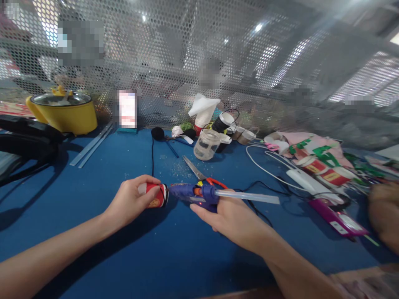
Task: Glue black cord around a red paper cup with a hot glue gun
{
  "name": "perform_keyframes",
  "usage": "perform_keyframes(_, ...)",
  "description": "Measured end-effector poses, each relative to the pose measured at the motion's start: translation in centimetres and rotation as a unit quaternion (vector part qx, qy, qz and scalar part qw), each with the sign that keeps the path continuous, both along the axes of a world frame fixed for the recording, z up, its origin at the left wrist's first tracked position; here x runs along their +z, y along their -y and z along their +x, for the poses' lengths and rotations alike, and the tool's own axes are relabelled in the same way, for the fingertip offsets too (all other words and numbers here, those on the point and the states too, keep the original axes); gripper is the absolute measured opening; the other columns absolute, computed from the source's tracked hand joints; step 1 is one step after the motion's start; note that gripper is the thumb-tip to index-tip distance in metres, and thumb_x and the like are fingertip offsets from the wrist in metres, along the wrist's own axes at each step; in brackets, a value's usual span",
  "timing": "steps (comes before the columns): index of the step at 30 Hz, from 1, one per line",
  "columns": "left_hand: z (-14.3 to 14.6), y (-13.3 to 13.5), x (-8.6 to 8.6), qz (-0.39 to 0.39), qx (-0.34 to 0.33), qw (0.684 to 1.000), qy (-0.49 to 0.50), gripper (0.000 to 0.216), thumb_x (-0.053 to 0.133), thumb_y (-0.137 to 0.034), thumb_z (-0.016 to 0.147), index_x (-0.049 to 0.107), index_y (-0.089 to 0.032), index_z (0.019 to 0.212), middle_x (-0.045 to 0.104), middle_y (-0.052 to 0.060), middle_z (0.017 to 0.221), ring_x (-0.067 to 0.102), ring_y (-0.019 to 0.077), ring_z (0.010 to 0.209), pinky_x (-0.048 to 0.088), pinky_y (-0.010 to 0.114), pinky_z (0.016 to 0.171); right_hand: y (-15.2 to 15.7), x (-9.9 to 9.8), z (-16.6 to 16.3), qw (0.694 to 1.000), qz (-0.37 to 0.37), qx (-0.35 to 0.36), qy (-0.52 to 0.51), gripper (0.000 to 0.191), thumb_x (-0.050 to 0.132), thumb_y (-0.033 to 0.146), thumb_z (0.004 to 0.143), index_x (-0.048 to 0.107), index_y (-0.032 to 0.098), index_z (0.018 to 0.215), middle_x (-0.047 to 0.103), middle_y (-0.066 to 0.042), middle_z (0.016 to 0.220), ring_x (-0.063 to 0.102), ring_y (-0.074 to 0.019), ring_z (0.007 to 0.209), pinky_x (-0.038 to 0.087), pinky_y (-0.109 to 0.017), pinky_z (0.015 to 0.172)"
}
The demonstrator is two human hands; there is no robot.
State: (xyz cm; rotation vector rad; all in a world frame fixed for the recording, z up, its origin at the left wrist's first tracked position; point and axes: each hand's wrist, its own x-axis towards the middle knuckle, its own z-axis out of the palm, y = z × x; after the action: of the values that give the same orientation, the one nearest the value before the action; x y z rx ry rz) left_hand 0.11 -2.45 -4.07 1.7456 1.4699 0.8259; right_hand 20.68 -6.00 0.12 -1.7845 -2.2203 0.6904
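My left hand (129, 201) is closed around a red paper cup (158, 197) lying on its side, with black cord around its end. A strand of black cord (152, 155) runs from near the cup to a black ball of cord (158, 133). In my right hand (238, 218) is a blue hot glue gun (187, 192), its nozzle at the corded end of the cup; whether it touches cannot be made out. A clear glue stick (252, 196) sticks out of its back. Scissors (195, 169) with red handles lie just beyond the gun, partly hidden by it.
Behind stand a clear plastic cup (206, 145), a stack of white paper cups (204, 114) and a black-wrapped cup (223, 120). A yellow pot (71, 114) and loose glue sticks (93, 143) are left. On the right are a purple power strip (338, 218), cables and another person's arm (385, 216).
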Motion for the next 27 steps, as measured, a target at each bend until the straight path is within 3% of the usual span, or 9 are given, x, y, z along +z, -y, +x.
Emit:
perform_keyframes(10,-0.2,0.2,-0.1,0.030,-0.027,0.999,-0.017,0.025,0.048,-0.032,0.073,0.063,-0.017,0.087,0.067,0.003,0.073,0.061,0.0179,0.066,0.046,0.024,0.056,-0.3,0.2,-0.1,1.000,-0.015,-0.021,-0.017,0.030,0.044,0.039,0.077,0.059,0.017,0.064,0.049,0.001,0.041,0.050,-0.0137,0.043,0.037,-0.024,0.047)
perform_keyframes(14,-0.2,0.4,0.1,0.047,-0.035,0.998,-0.039,0.023,0.048,-0.030,0.073,0.063,-0.018,0.087,0.068,0.003,0.075,0.061,0.0175,0.067,0.045,0.024,0.059,-0.8,0.1,-0.3,1.000,-0.004,-0.008,-0.026,0.030,0.042,0.037,0.079,0.057,0.018,0.061,0.049,0.002,0.040,0.051,-0.0139,0.044,0.040,-0.026,0.053)
perform_keyframes(22,0.0,0.4,0.2,0.057,-0.028,0.997,-0.053,0.025,0.048,-0.031,0.073,0.063,-0.018,0.087,0.068,0.003,0.074,0.061,0.0180,0.066,0.046,0.025,0.060,-1.1,0.1,-0.6,0.998,-0.017,0.003,-0.061,0.029,0.041,0.034,0.079,0.054,0.017,0.060,0.048,0.003,0.040,0.049,-0.0123,0.042,0.037,-0.024,0.047)
perform_keyframes(27,-0.1,0.4,0.2,0.059,-0.026,0.997,-0.047,0.023,0.049,-0.031,0.072,0.064,-0.019,0.086,0.068,0.003,0.073,0.061,0.0179,0.065,0.046,0.025,0.059,-1.0,0.2,-0.4,0.999,-0.014,-0.003,-0.046,0.025,0.043,0.035,0.078,0.056,0.017,0.067,0.050,0.003,0.043,0.049,-0.0123,0.042,0.037,-0.024,0.048)
